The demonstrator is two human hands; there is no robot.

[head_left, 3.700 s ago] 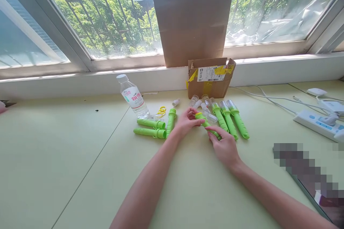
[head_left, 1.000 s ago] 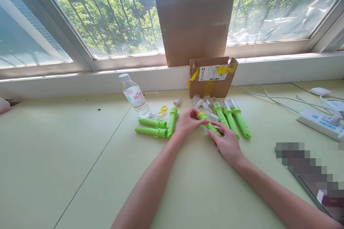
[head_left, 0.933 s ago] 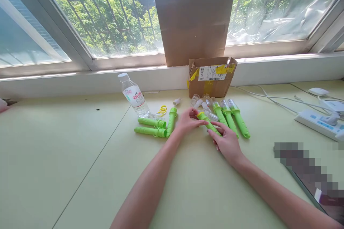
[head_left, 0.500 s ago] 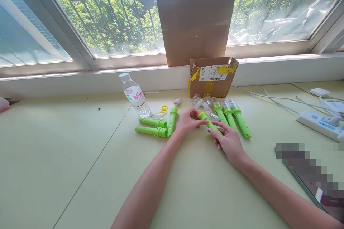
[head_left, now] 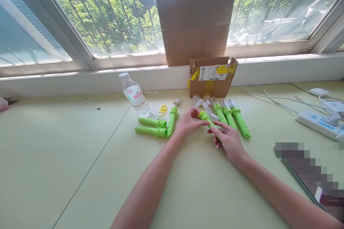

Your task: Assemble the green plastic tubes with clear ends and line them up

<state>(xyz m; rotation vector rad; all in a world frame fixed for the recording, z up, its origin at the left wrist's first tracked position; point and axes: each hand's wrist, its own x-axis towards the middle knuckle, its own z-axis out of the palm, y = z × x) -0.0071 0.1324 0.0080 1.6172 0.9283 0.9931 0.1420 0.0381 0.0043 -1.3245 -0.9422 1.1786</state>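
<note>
Between both hands is a green plastic tube handle (head_left: 206, 117), tilted, with a yellow ring at its upper threaded end. My right hand (head_left: 228, 138) is closed round its lower part. The fingers of my left hand (head_left: 189, 121) pinch near the ringed end, thumb along the side. Left of them lie three more green handles, one upright in view (head_left: 172, 121) and two stacked sideways (head_left: 151, 131). Beyond the right hand are three green handles with clear caps (head_left: 242, 120). Clear plastic caps (head_left: 206, 98) and small white pieces (head_left: 177, 101) lie behind the hands.
A water bottle (head_left: 136, 96) stands at the left, with yellow rings (head_left: 163, 110) beside it. A cardboard box (head_left: 211, 82) stands against the sill. To the right are a power strip (head_left: 317, 123) with cables and a phone-like device (head_left: 298, 182), partly blurred out.
The handle's yellow ring looks slightly lower on the threaded end, and the right hand has shifted a little. Everything else stays as it was.
</note>
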